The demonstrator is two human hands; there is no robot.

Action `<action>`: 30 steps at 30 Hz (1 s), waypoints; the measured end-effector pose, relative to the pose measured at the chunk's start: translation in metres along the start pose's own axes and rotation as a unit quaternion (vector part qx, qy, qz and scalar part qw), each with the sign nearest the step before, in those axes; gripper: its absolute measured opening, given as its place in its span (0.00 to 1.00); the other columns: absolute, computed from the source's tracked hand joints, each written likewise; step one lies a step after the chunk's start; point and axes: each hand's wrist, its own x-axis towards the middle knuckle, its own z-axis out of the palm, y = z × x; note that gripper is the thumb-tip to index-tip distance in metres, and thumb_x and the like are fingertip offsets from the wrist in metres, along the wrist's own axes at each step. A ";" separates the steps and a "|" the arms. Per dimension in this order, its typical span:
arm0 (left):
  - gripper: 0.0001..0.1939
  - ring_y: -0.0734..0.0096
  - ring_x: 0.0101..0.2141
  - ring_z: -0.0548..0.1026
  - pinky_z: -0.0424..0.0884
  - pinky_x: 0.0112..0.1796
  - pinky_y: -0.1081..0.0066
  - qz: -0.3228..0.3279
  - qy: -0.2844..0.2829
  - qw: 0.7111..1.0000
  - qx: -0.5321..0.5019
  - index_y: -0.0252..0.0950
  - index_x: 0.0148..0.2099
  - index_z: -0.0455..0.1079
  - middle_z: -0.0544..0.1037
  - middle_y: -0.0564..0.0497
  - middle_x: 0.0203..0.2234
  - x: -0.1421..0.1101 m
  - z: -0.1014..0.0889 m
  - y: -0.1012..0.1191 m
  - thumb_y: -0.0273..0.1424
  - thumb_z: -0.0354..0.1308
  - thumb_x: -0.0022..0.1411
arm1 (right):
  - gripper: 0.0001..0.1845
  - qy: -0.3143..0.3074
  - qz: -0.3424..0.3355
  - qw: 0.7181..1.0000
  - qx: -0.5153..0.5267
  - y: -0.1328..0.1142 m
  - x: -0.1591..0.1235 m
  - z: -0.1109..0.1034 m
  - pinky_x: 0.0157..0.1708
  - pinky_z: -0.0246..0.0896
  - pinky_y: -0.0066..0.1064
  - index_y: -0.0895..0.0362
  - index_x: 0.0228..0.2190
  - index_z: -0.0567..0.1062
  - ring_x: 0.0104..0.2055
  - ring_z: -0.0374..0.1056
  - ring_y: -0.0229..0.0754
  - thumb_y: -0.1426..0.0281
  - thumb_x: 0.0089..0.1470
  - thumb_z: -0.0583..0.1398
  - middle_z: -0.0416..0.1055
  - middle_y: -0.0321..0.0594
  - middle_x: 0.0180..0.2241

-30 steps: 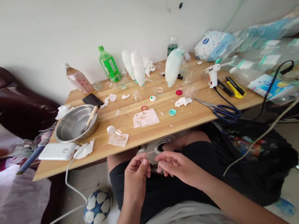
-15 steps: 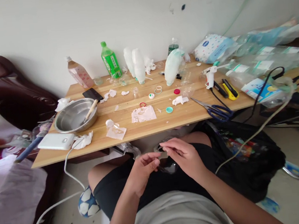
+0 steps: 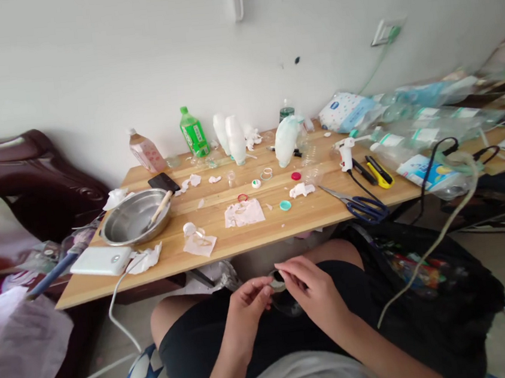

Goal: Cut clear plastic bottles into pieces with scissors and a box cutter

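Observation:
Over my lap, my left hand and my right hand pinch a clear plastic piece between them. It looks rounded and see-through, with a ring-like rim at the top; its exact kind is hard to make out against the dark shorts. Both thumbs and forefingers are closed on its edges. On the wooden table just ahead lie a pink paper sheet, a red ring, a teal cap and a clear piece with a white cap on tissue.
Scissors, a glue gun and a yellow cutter lie at the right. A steel bowl stands left beside a white power bank. White wrapped bottles stand at the back. Cables hang off both sides.
The view has shifted, showing more wall above. My left leg has moved outward. Both hands have come slightly right and keep hold of the clear plastic piece, whose rim now shows.

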 end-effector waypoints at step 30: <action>0.22 0.70 0.26 0.77 0.71 0.33 0.71 0.013 -0.165 0.986 0.030 0.36 0.46 0.70 0.79 0.50 0.23 0.015 -0.024 -0.067 0.48 0.65 0.60 | 0.11 -0.204 -0.079 0.937 -0.271 0.032 -0.027 0.024 0.35 0.69 0.27 0.54 0.32 0.77 0.35 0.76 0.42 0.82 0.53 0.62 0.75 0.36 0.33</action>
